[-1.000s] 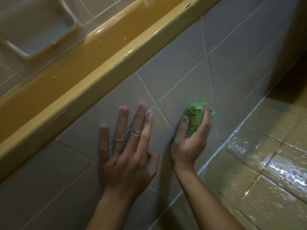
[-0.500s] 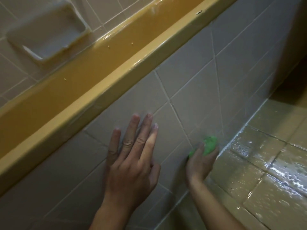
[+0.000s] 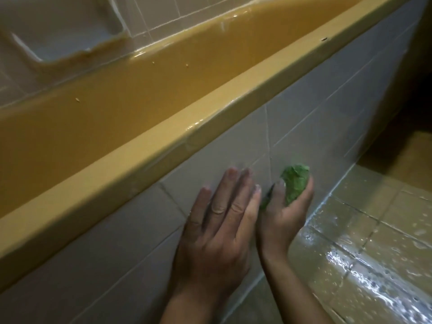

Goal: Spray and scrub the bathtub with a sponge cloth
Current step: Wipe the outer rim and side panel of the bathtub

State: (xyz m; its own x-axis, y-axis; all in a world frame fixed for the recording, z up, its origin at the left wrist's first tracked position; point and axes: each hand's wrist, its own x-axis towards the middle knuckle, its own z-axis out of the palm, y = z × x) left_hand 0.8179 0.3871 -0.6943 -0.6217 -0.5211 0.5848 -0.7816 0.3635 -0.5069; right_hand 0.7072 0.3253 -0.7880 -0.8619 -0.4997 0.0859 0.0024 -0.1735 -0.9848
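Note:
A mustard-yellow bathtub (image 3: pixel 163 136) runs diagonally across the view, its rim glossy and wet. Below the rim is the tub's grey tiled side panel (image 3: pixel 327 94). My left hand (image 3: pixel 219 230) lies flat on that panel with straight fingers pointing up. Right beside it, my right hand (image 3: pixel 282 216) grips a crumpled green sponge cloth (image 3: pixel 295 183) and holds it against the tiles. No spray bottle is in view.
A wet, shiny tiled floor (image 3: pixel 374 253) lies at the lower right, meeting the panel along a white grout line. A recessed soap dish (image 3: pixel 58 26) sits in the tiled wall behind the tub. The far right corner is dark.
My right hand has moved the green cloth back up the panel from near the floor line. It now sits close beside my left hand, which stays flat on the tiles.

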